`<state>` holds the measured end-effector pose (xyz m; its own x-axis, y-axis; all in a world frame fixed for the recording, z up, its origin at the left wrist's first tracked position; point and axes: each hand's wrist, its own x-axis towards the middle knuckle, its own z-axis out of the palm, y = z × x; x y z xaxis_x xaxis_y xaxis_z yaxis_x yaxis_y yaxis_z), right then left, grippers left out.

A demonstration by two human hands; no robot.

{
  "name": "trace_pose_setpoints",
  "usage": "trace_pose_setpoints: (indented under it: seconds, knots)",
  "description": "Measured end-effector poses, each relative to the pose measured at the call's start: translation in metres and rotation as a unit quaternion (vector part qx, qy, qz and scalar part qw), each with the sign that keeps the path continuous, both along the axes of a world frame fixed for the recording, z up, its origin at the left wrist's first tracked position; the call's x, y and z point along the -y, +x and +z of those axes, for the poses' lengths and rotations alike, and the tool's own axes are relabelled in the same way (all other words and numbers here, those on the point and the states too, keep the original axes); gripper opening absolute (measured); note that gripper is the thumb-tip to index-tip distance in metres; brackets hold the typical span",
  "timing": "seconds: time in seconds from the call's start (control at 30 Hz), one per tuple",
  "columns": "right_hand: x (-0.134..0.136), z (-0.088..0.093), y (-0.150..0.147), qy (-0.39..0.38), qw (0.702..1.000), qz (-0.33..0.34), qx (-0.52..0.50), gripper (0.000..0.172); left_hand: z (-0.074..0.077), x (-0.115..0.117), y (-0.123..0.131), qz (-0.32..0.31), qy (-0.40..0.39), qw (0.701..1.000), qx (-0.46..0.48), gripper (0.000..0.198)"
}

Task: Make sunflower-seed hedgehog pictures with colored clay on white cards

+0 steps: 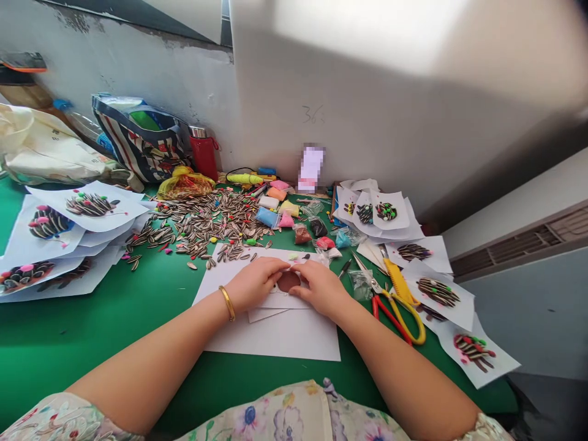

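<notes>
A flat brown disc of what looks like modelling clay (288,281) lies on white paper between my hands. My left hand (255,285), with a gold bangle at the wrist, has its fingers together along the disc's upper left edge. My right hand (324,286) curls round the right side, its thumb low on the disc and its fingertips at the top. Part of the disc's rim is hidden by fingers. Under the smaller paper lies a larger white sheet (294,340). Past my fingertips, sunflower seeds (215,220) are spread in a heap.
Small bags of coloured clay (267,217) sit behind my hands. To the right lie yellow-handled scissors (416,321), a red-handled tool (392,318) and a yellow cutter (399,280). Seed pictures are stacked left (103,208) and right (443,288). A red flask (203,153) stands by the wall.
</notes>
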<state>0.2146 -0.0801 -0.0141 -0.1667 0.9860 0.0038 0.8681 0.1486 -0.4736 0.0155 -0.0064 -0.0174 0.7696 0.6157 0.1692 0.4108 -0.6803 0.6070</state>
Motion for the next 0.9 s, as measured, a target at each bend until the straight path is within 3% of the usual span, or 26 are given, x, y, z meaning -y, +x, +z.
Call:
trace_pose_setpoints:
  seconds: [0.23, 0.47, 0.7, 0.9]
  knots:
    - [0.0, 0.0, 0.006, -0.009, 0.998, -0.006, -0.065, 0.039, 0.003, 0.0, 0.001, 0.006, -0.013, 1.0, 0.014, 0.034]
    - [0.0, 0.0, -0.008, 0.003, 0.999, -0.038, 0.02, 0.064, 0.001, -0.002, 0.002, 0.014, -0.019, 1.0, 0.013, 0.033]
    - [0.001, 0.001, -0.007, -0.002, 0.999, -0.054, -0.003, 0.059, -0.002, -0.002, 0.002, 0.02, -0.018, 1.0, 0.015, 0.034]
    - [0.003, -0.001, -0.016, 0.012, 0.998, -0.054, 0.035, 0.066, 0.0, -0.003, 0.002, 0.004, -0.014, 1.0, 0.015, 0.032]
